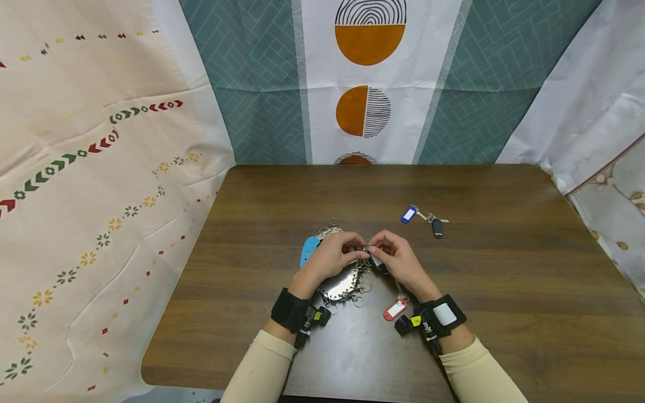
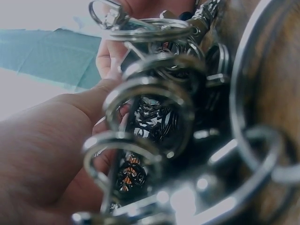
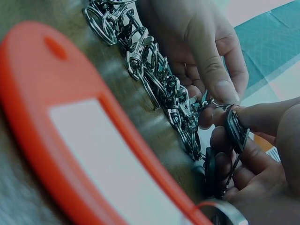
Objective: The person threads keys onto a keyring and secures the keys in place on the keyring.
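A cream cloth (image 1: 121, 235) with leaf and flower motifs hung at the left, a patterned panel curtain (image 1: 272, 84) behind and a white drape (image 1: 569, 95) at the right, round a brown wooden table (image 1: 242, 235). A light-blue flat piece (image 1: 308, 249) lay beside a shiny round metal piece (image 1: 341, 284), near the table's middle; whether that was a dish or a plate could not be told. Metal split rings with swivel clasps (image 3: 140, 61) crowded its rim. The left hand (image 1: 333, 253) was over it, palm inward, thumb and fingers pinching a small ring (image 3: 220, 104) at the end of the row. The right hand (image 1: 403, 264) met it fingertip to fingertip, gripping a black key fob (image 3: 233, 129) and a toothed key blade (image 3: 233, 174) joined there. Both forearms slanted inward from the near edge, black straps (image 1: 291, 310) round the wrists. Under the right wrist lay a red key tag (image 1: 395, 309) with a white label. Farther back and right were a blue key tag (image 1: 409, 215), silver keys (image 1: 421, 214) and another black fob (image 1: 436, 228). Bare wood stretched from the hands to the left and right edges, and the far edge met the curtain.
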`<state>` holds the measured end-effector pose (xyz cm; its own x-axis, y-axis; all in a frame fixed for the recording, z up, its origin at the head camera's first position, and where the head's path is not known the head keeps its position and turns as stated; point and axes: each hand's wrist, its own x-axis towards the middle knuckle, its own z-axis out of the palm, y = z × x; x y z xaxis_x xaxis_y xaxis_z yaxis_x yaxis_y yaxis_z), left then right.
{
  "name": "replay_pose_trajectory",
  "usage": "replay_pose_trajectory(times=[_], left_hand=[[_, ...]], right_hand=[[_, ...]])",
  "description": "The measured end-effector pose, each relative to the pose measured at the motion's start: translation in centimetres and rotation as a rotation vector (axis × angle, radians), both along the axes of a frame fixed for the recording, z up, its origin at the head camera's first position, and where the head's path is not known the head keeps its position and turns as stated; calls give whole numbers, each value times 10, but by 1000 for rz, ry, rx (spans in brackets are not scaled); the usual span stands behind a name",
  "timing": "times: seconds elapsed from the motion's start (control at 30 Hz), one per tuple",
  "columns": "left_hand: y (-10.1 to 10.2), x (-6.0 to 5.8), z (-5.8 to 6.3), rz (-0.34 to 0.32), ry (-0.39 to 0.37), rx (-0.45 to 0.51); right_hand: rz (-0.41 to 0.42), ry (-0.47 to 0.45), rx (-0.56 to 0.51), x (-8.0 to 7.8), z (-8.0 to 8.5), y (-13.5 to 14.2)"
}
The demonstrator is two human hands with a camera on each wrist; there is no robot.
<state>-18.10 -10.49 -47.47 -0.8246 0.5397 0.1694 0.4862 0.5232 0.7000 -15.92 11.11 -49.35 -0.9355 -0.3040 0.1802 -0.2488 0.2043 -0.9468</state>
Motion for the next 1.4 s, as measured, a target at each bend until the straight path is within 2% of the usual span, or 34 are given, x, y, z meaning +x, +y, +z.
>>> replay_pose_trajectory(times=[0.73, 1.2, 1.4], left_hand=[[-1, 2, -2, 11, 7, -10], [0, 0, 0, -1, 2, -1], [0, 0, -1, 9, -1, -1]], right_hand=[[30, 17, -3, 0, -1, -1], [-2, 13, -16, 1, 1, -1], [12, 19, -18, 1, 1, 0]])
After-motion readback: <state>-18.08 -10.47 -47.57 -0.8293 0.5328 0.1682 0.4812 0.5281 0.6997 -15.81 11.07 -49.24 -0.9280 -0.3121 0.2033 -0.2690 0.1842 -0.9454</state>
